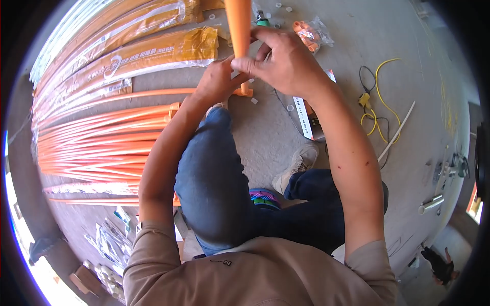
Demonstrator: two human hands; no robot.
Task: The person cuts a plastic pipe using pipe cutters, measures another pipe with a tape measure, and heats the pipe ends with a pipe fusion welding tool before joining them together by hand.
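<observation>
An orange plastic pipe [238,25] rises from between my hands and leaves the top of the view. My left hand [219,79] is closed round its lower part, with most fingertips hidden. On the other side, my right hand [288,61] grips the same pipe, thumb in front and fingers curled behind. Just beneath the hands, an orange pipe end with a fitting [245,92] shows near the floor; whether it joins the held pipe I cannot tell.
Loose orange pipes [102,145] and plastic-wrapped bundles [153,56] cover the left floor. A bag of orange fittings [308,36] and a green-and-black tool [262,20] lie ahead. To the right are a white box [304,120], yellow cord [377,130] and a distant person [439,265].
</observation>
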